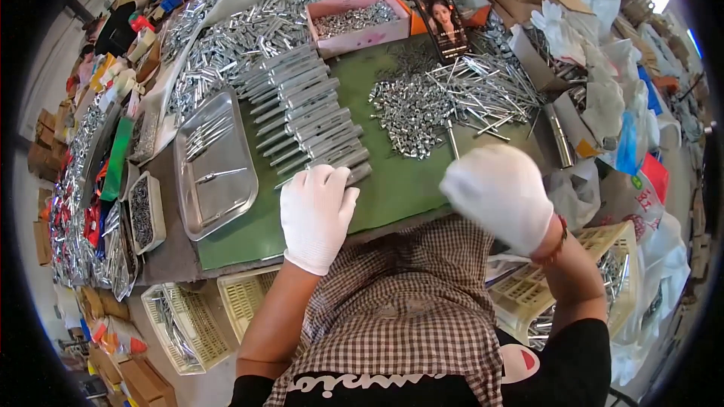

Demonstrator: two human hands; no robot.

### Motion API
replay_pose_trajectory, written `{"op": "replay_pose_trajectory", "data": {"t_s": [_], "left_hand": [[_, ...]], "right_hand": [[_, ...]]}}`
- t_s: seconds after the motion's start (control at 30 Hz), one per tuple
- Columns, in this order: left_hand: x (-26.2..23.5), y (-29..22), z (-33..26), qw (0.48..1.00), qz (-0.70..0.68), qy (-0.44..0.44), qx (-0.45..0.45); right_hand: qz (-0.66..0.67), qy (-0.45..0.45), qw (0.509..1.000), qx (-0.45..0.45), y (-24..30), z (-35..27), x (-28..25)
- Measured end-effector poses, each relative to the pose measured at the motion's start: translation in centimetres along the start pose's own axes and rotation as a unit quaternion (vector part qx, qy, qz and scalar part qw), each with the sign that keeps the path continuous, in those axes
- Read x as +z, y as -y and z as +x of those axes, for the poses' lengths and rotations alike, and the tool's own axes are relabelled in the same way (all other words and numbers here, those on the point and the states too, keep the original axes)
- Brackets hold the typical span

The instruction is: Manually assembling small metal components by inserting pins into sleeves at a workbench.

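My left hand (pixel 317 215), in a white glove, curls its fingers over the near end of a row of metal sleeves with thin rods (pixel 309 109). A sleeve's end shows just right of its fingertips, and a thin rod shows to their left. My right hand (pixel 499 194), also gloved and smeared by motion, is closed above the green mat. A slim metal rod (pixel 452 139) with a wider tip runs out from its fingers toward a pile of small metal nuts (pixel 407 117). Beyond it lie loose long rods (pixel 490 94).
A steel tray (pixel 253 181) with several pointed metal pieces lies left on the green mat (pixel 234 250). Behind are a heap of metal sleeves (pixel 219 60), a pink box (pixel 357 49) and a propped phone (pixel 441 26). Cream plastic baskets (pixel 204 332) stand below the table edge.
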State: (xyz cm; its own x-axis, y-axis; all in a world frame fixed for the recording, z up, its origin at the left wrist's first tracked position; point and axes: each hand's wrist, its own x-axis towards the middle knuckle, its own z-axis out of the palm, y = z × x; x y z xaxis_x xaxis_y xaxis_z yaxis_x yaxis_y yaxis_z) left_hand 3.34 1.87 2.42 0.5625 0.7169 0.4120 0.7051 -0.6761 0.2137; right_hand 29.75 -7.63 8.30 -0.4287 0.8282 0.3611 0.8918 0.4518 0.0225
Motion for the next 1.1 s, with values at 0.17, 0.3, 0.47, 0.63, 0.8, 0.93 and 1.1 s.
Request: {"op": "replay_pose_trajectory", "data": {"t_s": [0.17,0.3,0.47,0.63,0.8,0.93,1.1], "left_hand": [[-0.1,-0.2,0.3,0.999,-0.019,0.034,0.008],[-0.1,0.0,0.3,0.999,-0.05,0.003,0.018],[0.0,0.9,-0.1,0.993,-0.112,-0.016,0.034],[-1.1,0.8,-0.2,0.987,-0.156,0.03,0.0],[-1.6,0.8,0.0,0.982,-0.182,0.051,-0.02],[-2.2,0.7,-0.1,0.981,-0.18,0.061,-0.021],[-2.9,0.6,0.3,0.986,-0.117,0.122,0.001]], "right_hand": [[0.056,0.016,0.936,0.348,-2.3,-1.3,4.1],[-0.015,0.003,0.93,0.368,-2.6,-1.0,6.4],[0.0,-0.062,0.915,0.4,-2.6,-1.1,6.6],[0.207,-0.217,0.874,0.382,-2.5,-0.8,3.2],[0.29,-0.067,0.881,0.368,-1.5,-0.5,2.3],[0.218,-0.052,0.93,0.293,-0.7,-1.0,4.2],[0.563,-0.088,0.731,0.375,3.8,-1.1,4.1]]}}
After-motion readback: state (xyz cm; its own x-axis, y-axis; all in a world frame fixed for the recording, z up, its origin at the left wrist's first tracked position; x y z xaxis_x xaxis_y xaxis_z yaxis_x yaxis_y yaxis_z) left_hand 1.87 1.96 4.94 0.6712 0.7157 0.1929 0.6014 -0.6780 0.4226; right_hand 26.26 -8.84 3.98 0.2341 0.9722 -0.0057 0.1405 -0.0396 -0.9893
